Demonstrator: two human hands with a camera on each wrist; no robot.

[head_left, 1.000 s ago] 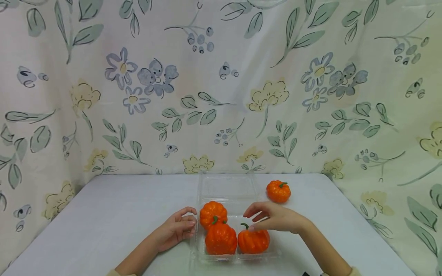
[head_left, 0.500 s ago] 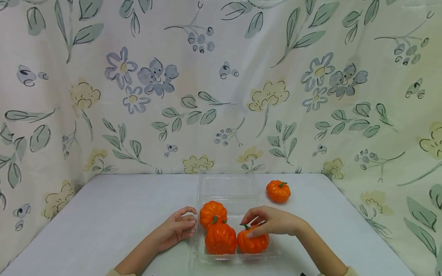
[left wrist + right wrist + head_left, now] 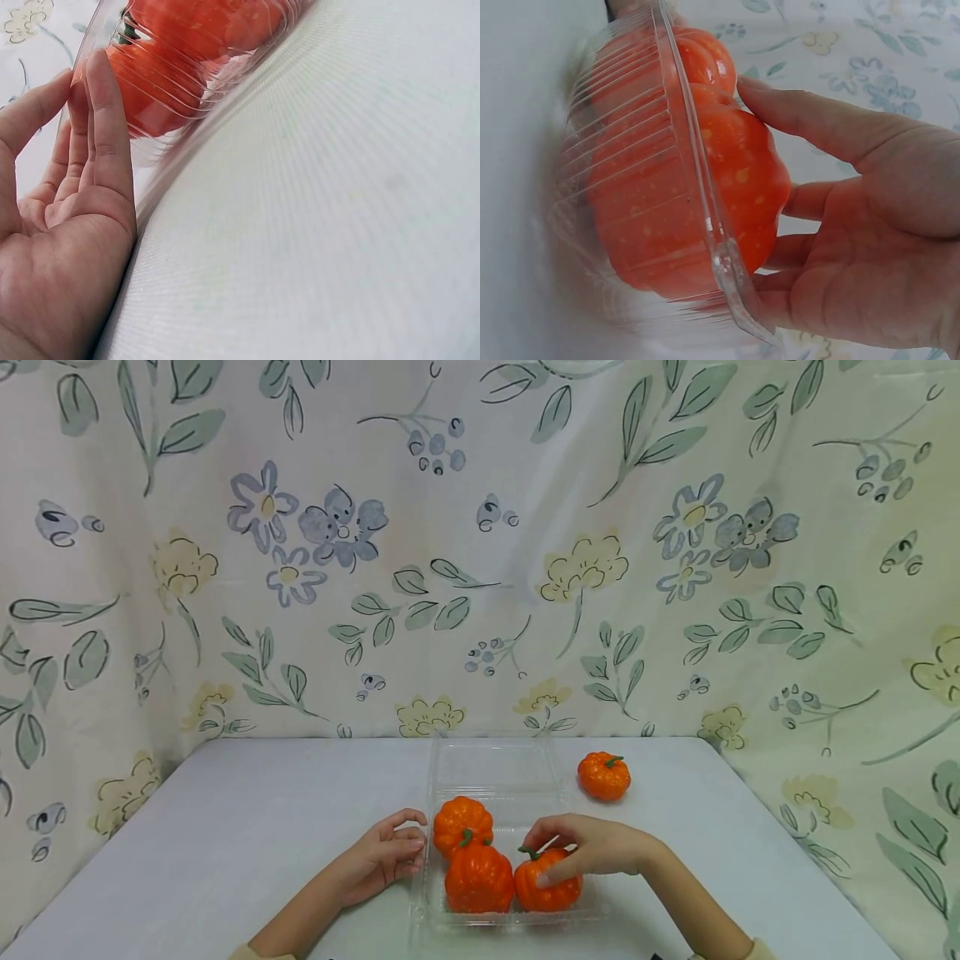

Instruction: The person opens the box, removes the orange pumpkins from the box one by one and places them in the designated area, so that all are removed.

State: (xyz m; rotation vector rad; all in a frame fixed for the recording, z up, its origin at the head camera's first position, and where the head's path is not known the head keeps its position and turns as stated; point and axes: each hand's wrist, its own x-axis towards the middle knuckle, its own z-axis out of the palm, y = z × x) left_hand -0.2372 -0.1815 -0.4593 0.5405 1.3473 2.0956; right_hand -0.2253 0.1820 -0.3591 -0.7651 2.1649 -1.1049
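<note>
A clear plastic clamshell box (image 3: 517,919) lies on the white table with its lid laid back. Inside are three orange toy pumpkins: one at the back left (image 3: 462,823), one at the front left (image 3: 480,880) and one at the front right (image 3: 549,892). My right hand (image 3: 600,845) grips the front-right pumpkin, also seen in the right wrist view, where thumb and fingers lie around the pumpkin (image 3: 746,180). Beside the box's left wall is my left hand (image 3: 382,856); in the left wrist view its fairly straight fingers (image 3: 109,120) rest against the plastic.
A smaller orange pumpkin with a green stem (image 3: 604,776) sits on the table behind my right hand, to the right of the box lid (image 3: 495,764). A floral cloth (image 3: 480,552) hangs along the table's back edge.
My right hand has come down onto the front-right pumpkin and taken hold of it; that pumpkin has shifted very slightly left. The left hand has stayed at the box.
</note>
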